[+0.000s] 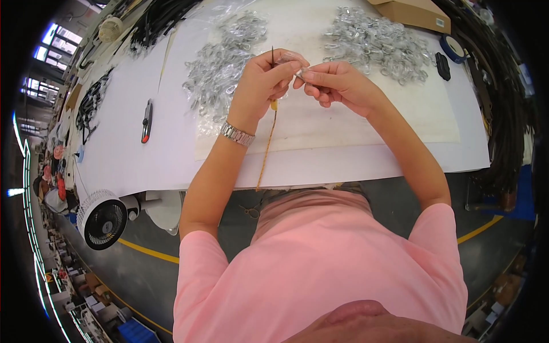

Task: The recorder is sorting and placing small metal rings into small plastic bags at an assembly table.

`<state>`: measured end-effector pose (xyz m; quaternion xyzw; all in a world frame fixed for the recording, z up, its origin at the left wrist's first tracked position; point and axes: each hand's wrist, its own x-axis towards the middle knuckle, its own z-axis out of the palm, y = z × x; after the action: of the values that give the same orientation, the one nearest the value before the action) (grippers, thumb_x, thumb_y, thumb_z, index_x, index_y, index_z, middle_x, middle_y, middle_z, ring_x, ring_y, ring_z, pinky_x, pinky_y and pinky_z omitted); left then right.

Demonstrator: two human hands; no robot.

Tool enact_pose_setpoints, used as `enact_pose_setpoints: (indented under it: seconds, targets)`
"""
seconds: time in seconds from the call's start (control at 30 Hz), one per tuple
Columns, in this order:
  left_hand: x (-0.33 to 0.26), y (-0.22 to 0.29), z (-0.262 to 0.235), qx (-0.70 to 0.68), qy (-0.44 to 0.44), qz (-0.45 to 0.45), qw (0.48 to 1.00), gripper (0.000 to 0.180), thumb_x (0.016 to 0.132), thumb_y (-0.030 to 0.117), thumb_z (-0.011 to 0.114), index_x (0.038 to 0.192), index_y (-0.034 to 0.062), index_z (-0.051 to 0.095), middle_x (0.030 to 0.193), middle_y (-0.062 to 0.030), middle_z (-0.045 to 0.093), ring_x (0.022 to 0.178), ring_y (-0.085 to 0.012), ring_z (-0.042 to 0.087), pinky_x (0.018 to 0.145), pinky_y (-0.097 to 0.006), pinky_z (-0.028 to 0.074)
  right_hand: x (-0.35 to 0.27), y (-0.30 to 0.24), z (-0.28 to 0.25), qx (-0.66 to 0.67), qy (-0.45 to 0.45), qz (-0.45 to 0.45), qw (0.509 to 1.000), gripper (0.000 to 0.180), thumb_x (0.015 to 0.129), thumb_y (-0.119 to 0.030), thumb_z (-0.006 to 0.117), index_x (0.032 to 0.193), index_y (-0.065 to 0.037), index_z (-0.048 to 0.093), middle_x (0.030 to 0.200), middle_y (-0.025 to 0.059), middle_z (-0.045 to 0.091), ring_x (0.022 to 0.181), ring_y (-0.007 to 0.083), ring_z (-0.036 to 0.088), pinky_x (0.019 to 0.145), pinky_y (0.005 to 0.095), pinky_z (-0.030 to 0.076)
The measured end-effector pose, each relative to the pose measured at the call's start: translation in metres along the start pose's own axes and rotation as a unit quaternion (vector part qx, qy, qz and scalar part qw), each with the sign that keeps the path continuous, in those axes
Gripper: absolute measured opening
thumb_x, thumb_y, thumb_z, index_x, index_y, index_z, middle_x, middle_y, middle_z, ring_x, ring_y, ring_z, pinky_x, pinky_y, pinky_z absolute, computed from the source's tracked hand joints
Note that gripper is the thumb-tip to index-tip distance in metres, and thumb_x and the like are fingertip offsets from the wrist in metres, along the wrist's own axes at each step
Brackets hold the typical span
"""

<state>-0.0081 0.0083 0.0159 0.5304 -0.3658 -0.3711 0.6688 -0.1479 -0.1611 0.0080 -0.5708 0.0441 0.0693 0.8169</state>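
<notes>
Over the far middle of the table, my left hand (264, 80) and my right hand (338, 83) meet with closed fingertips. Both pinch a small shiny piece in clear plastic (299, 73), whose exact kind the fingers hide. A thin pointed tool with a yellow end (274, 105) also sits in my left hand, its dark tip sticking up past the fingers. From its lower end a braided yellow-brown cord (266, 150) hangs toward the table's front edge. Beyond the hands lie a left heap of plastic-wrapped metal pieces (214, 71) and a similar right heap (380, 46).
On the table's left lie a box cutter (147, 121) and bundles of black straps (94, 103). At the far right are a cardboard box (414, 14), a blue-rimmed tape roll (453, 49) and a small black object (442, 66). A fan (104, 223) stands off the near left edge.
</notes>
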Motion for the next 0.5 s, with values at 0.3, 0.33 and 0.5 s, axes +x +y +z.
enact_pose_setpoints:
  seconds: [0.3, 0.33, 0.5]
  targets:
    - [0.009, -0.006, -0.023, 0.005, 0.101, -0.032, 0.994, 0.024, 0.104, 0.011, 0.054, 0.118, -0.0026, 0.067, 0.080, -0.0014, 0.063, 0.060, -0.0038, 0.043, 0.052, -0.020, 0.035, -0.001, 0.005, 0.020, -0.337, 0.220, -0.176, 0.898, 0.027, 0.106, -0.021, 0.058, 0.102, -0.001, 0.075, 0.069, -0.0015, 0.058, 0.061, 0.0062, 0.053, 0.057, 0.0247, 0.044]
    - [0.009, -0.003, -0.017, 0.063, 0.074, -0.031, 0.995, 0.026, 0.105, 0.013, 0.053, 0.119, -0.0031, 0.068, 0.084, -0.0048, 0.071, 0.064, -0.0047, 0.047, 0.056, -0.021, 0.040, -0.001, 0.007, 0.016, -0.395, 0.234, -0.196, 0.867, 0.024, 0.105, -0.018, 0.058, 0.102, 0.000, 0.074, 0.070, 0.0009, 0.059, 0.061, 0.0091, 0.054, 0.057, 0.0267, 0.045]
    - [-0.003, 0.007, 0.000, 0.123, -0.075, -0.017, 0.989, 0.035, 0.108, 0.017, 0.048, 0.133, -0.0028, 0.062, 0.087, -0.0058, 0.071, 0.069, -0.0058, 0.045, 0.061, -0.021, 0.038, 0.004, 0.017, 0.009, -0.565, 0.247, -0.370, 0.694, 0.014, 0.100, -0.010, 0.058, 0.103, -0.001, 0.069, 0.077, 0.0097, 0.063, 0.063, 0.0213, 0.060, 0.059, 0.0341, 0.049]
